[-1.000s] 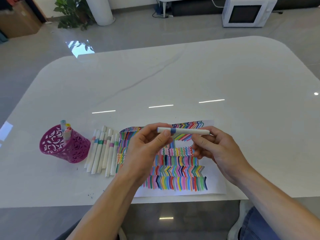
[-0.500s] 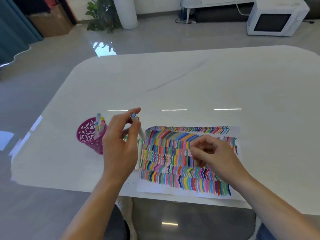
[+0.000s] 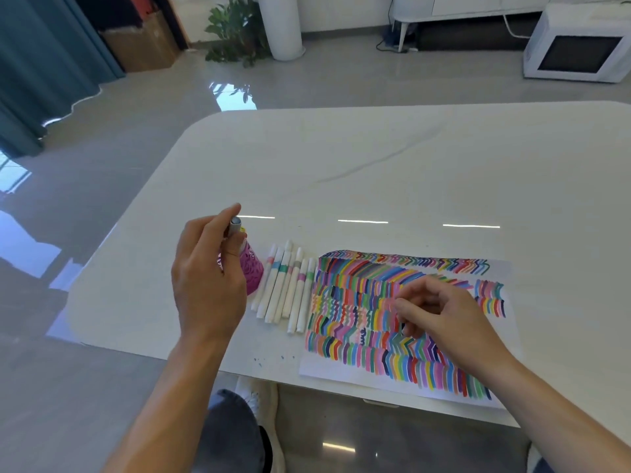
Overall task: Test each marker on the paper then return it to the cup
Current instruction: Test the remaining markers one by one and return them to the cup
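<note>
Cup (image 3: 253, 268) left of marker row (image 3: 286, 288), paper (image 3: 403, 319) right, all on table (image 3: 375, 172).

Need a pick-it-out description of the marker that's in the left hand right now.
Start at the white table and find the pink openwork cup near its left front edge, left of the row of loose markers. The left hand is raised in front of that cup. The marker stands nearly upright in its fingers, grey end up, the only one off the table.

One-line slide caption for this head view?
Left hand lowers a marker into the pink cup; right hand rests on the paper.
</note>
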{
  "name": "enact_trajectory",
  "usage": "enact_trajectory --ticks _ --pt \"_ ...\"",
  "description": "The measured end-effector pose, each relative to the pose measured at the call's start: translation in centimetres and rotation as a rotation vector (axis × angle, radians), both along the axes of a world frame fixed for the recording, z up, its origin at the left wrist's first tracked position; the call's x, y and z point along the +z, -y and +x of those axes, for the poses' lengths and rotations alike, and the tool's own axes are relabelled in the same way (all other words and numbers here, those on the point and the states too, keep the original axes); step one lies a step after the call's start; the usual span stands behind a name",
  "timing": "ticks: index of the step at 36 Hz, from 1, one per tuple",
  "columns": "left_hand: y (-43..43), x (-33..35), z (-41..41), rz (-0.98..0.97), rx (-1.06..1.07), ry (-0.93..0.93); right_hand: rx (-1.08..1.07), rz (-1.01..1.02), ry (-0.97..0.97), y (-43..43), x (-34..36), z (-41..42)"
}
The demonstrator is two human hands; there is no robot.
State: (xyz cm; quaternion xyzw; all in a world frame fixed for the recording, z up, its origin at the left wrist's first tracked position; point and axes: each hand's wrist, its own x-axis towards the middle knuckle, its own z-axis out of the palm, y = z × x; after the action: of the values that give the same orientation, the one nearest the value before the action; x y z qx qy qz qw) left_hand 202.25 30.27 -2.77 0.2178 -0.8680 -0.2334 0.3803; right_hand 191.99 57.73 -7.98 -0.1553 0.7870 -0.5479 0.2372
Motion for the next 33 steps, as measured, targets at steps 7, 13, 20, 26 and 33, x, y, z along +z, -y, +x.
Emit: enact_trajectory --ticks 7,13,20,26,33 --pt "0.5 -0.7 0.2 0.118 0.100 0.125 0.016 0.021 -0.017 0.0 -0.3 0.0" --pt "0.5 -1.2 0.2 0.108 0.144 0.233 0.023 0.037 -0.020 -0.1 -0.4 -0.1" --pt "0.5 -1.7 0.0 0.078 0.155 0.255 0.019 0.042 -0.022 -0.1 -0.5 -0.1" --pt "-0.5 -1.5 -0.5 0.043 0.103 0.161 0.008 0.038 -0.014 -0.2 -0.3 -0.1" --pt "-2.7 -2.1 -1.4 -0.003 -0.052 0.175 -0.004 0.069 -0.019 -0.8 -0.4 -0.3"
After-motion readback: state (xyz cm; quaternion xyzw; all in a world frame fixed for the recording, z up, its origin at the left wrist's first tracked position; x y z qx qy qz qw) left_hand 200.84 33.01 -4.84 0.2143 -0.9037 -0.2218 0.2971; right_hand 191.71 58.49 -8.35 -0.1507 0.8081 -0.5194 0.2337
